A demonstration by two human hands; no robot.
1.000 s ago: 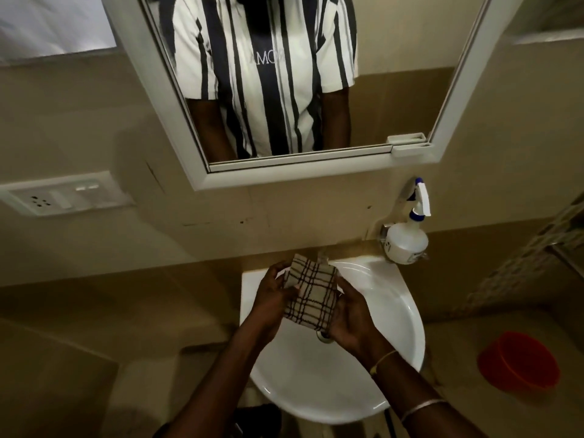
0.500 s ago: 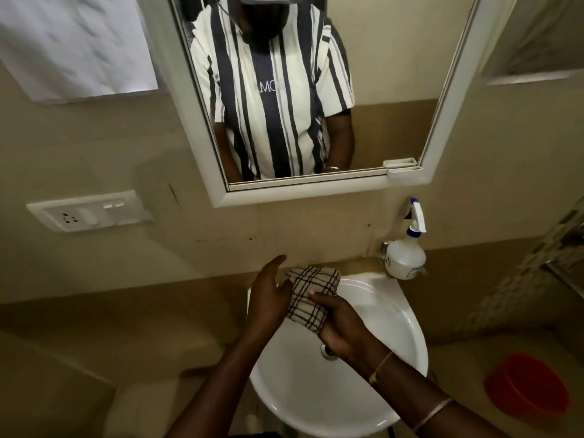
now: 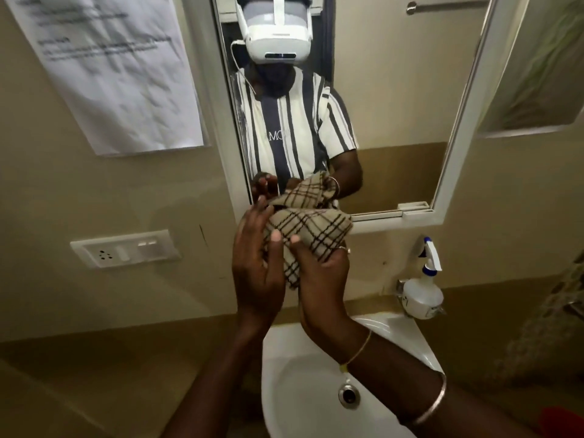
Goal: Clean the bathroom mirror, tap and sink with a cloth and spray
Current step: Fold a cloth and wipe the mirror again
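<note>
The right hand (image 3: 322, 273) grips the beige checked cloth (image 3: 313, 226); the left hand (image 3: 256, 263) lies flat against it. Better to fold it smooth before wiping the white-framed mirror (image 3: 395, 105).

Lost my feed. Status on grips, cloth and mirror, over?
Right grip holds cloth by mirror's bottom edge. Left grip open, touching cloth. Spray bottle at sink's back corner, nothing else before glass.

left hand (image 3: 257, 270): upright, fingers straight, palm against cloth (image 3: 313, 229) | right hand (image 3: 322, 276): upright, gripping cloth
</note>
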